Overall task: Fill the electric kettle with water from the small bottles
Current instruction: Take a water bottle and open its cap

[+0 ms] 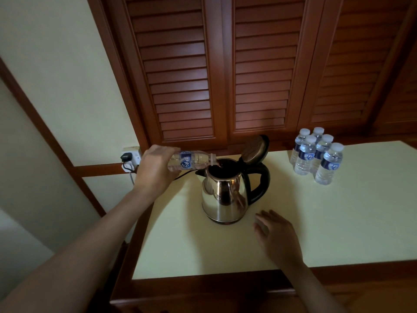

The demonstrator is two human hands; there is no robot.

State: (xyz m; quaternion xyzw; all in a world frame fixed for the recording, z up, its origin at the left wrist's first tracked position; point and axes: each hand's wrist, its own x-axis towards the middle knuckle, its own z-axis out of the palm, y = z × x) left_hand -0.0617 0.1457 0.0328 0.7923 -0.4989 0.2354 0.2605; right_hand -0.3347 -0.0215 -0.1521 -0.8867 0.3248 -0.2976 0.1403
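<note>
A cream-topped bench (338, 222) with a dark wooden front edge stands against brown louvred wooden doors (180, 75). On the pale wall (67, 75) to the left, a white wall socket (133, 157) sits by a wooden rail (101, 170). A black plug (125, 157) is in the socket, and a white cable (131, 179) hangs below.

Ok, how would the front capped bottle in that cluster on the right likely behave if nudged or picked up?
The front bottle looks full and capped, so probably heavy for its size and steady. Tall and narrow, it might tip if pushed near the top. Its thin clear plastic probably gives under a squeeze.
</note>
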